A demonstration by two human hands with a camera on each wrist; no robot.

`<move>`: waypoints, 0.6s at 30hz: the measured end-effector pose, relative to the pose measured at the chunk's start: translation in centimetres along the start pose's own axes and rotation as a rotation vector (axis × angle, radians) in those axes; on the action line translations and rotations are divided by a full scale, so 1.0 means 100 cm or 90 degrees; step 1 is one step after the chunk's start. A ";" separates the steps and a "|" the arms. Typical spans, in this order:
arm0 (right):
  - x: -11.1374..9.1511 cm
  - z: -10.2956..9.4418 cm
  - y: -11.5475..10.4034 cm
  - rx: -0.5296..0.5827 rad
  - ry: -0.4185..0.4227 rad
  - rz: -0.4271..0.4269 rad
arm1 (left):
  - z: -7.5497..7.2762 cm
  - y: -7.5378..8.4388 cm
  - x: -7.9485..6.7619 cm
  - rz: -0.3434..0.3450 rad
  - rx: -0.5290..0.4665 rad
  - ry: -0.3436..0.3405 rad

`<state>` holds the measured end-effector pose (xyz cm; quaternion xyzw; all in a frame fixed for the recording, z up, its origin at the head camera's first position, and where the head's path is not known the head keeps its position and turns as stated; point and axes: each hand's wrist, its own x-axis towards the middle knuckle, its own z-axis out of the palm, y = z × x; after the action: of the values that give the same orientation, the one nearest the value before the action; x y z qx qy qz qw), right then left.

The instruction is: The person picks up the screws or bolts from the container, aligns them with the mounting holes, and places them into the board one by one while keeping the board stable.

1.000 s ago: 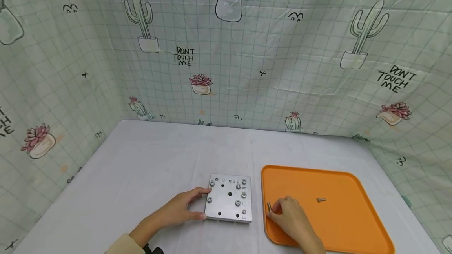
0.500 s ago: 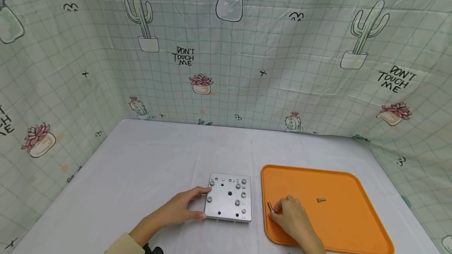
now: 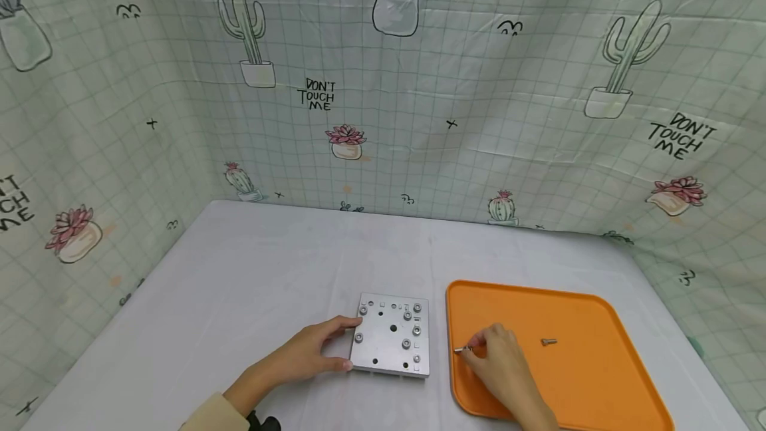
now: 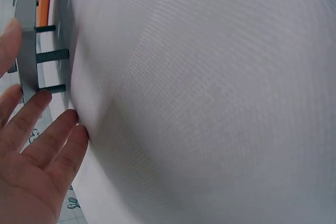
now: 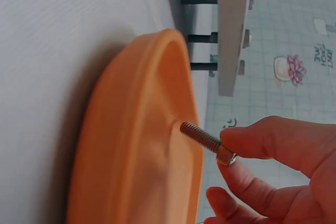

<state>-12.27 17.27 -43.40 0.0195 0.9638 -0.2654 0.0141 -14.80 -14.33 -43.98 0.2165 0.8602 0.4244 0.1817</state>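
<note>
A square silver metal plate (image 3: pixel 383 344) with holes and several socket-head screws stands raised above the white table, their threaded shanks (image 4: pixel 53 56) sticking out underneath. At its left side, my left hand (image 3: pixel 305 352) touches the edge with thumb and index fingertip, the fingers fairly straight and the others lower, by the cloth. To the right, my right hand (image 3: pixel 504 368) pinches a socket-head screw (image 5: pixel 205 140) by its head between thumb and index finger. The screw's threaded end points left, close over the left part of the orange tray (image 3: pixel 574 384).
Another small screw (image 3: pixel 548 341) lies in the tray, right of my right hand. The tray's raised rim (image 3: pixel 449 324) runs just right of the plate. Behind the white table (image 3: pixel 269 265) hangs a checked curtain (image 3: pixel 407 85) with cactus drawings.
The screw in my right fingers has turned from nearly upright to lying sideways, and the right hand has rotated slightly. My left hand stays at the plate; the head view has shifted a little.
</note>
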 end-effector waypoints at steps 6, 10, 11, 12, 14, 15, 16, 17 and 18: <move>0.002 -0.003 -0.012 0.053 0.031 -0.035 | 0.001 0.001 0.000 -0.005 0.003 -0.002; 0.006 -0.004 -0.025 0.076 0.044 -0.081 | 0.001 0.001 0.000 -0.004 0.004 0.002; 0.007 -0.004 -0.028 0.079 0.047 -0.094 | 0.001 0.001 0.000 -0.004 0.005 0.002; 0.009 -0.005 -0.032 0.084 0.048 -0.103 | 0.001 0.002 0.000 -0.004 0.005 0.003; 0.011 -0.005 -0.038 0.090 0.049 -0.125 | 0.001 0.001 0.000 -0.006 0.005 0.003; 0.013 -0.005 -0.042 0.090 0.048 -0.137 | 0.001 0.001 0.000 -0.008 0.005 0.003; 0.014 -0.005 -0.045 0.089 0.049 -0.150 | 0.001 0.001 0.000 -0.008 0.005 0.002; 0.016 -0.005 -0.048 0.087 0.049 -0.164 | 0.001 0.001 -0.001 -0.008 0.004 0.002; 0.018 -0.005 -0.051 0.083 0.048 -0.175 | 0.000 0.001 -0.001 -0.008 0.002 0.001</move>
<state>-14.27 13.18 -40.41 -0.1015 0.9381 -0.3258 -0.0596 -14.68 -14.29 -43.90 0.2111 0.8624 0.4221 0.1833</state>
